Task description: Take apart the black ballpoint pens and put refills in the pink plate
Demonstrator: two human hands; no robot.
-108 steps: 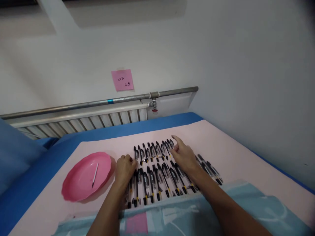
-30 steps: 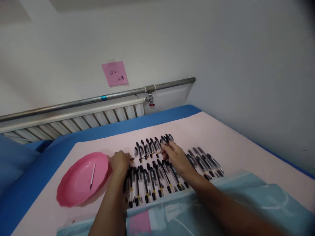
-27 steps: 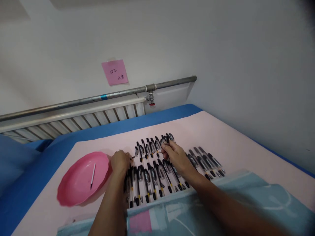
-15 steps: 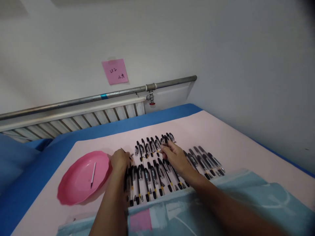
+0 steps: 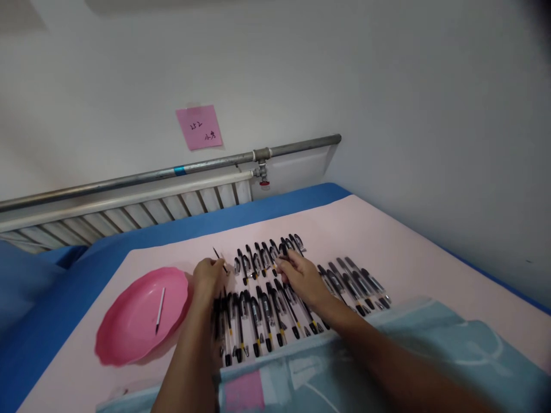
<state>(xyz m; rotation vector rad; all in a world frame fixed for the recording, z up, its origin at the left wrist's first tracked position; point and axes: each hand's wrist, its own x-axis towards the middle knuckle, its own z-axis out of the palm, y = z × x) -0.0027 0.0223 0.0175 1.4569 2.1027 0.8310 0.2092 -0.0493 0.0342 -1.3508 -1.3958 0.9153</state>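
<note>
pens (image 5: 267,311) slim, clear and black plastic; pink dish (image 5: 133,324) smooth, scallop-edged

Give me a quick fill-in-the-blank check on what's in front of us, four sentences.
The hand nearer the bowl is the ____ one.
The stick in the bowl has a ____ body and a dark tip.
The mat under the pens is pale ____.
The valve handle below the pipe is ____.

Missing words: left; white; pink; red.
</note>
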